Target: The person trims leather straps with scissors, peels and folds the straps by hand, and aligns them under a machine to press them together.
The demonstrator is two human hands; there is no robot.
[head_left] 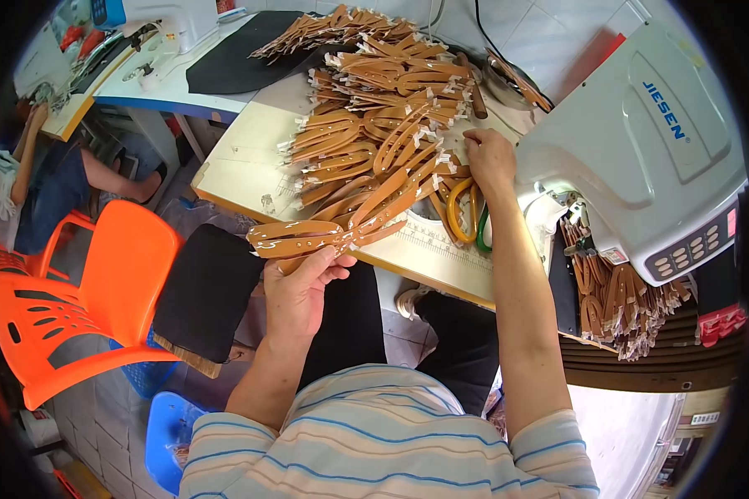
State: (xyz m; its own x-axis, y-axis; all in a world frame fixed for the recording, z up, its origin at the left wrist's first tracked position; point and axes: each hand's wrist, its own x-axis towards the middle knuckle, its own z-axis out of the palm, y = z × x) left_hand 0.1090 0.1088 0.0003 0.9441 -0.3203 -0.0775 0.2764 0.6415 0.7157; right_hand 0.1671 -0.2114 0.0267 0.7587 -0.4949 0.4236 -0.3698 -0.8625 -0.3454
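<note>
Left hand: the left hand (298, 291) pinches the tan leather-like strap piece with small metal studs (295, 241) between thumb and fingers, over the near edge of the cream-coloured counter (250, 158).
Held piece: its slit, looped strips fan out to the left; on the right it meets other tan strips that slant up towards the pile.
Scissors: yellow looped handles (451, 208) and a green looped handle (483, 233) lie on the counter below the right wrist, beside the strips and near the printed ruler scale (429, 239).
Right hand: the right hand (491, 158) is at the right side of the pile, fingers bent; whether it grips anything, I cannot tell.
Pile: a long heap of tan leather-like straps with whitish ends (337, 133) runs in overlapping rows towards the far end of the counter.
Machine: a pale grey JIESEN sewing machine (632, 141) stands right of the right forearm, with more tan straps (632, 303) hanging beneath its keypad.
Chair: an orange plastic armchair (133, 258) stands left of the counter, beside a black cushion (208, 283).
Far side: a black sheet (241, 62) lies under part of the pile; at far left a seated person (46, 183) reaches towards another workstation.
</note>
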